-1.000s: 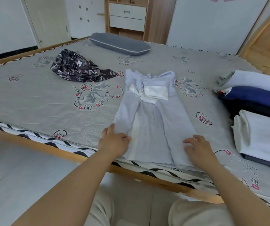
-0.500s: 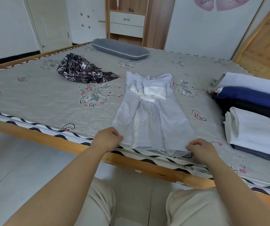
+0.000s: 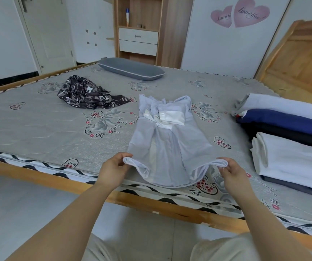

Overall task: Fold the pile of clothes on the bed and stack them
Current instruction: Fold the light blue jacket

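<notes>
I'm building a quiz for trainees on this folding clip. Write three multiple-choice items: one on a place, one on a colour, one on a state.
1. Where does the patterned dark garment lie?
A. on the stack at the right
B. on the mattress, left of the pale garment
C. on the floor

2. What colour is the pillow at the far side of the bed?
A. grey
B. red
C. yellow

3. What is the state of the pale lilac garment?
A. fully folded on the stack
B. crumpled in a heap
C. its near corners are lifted by both hands

Answers: 1 B, since it sits on the mattress beyond and left of the pale one. 2 A, grey with a light edge. 3 C, as the left hand and right hand each pinch a near corner.
</notes>
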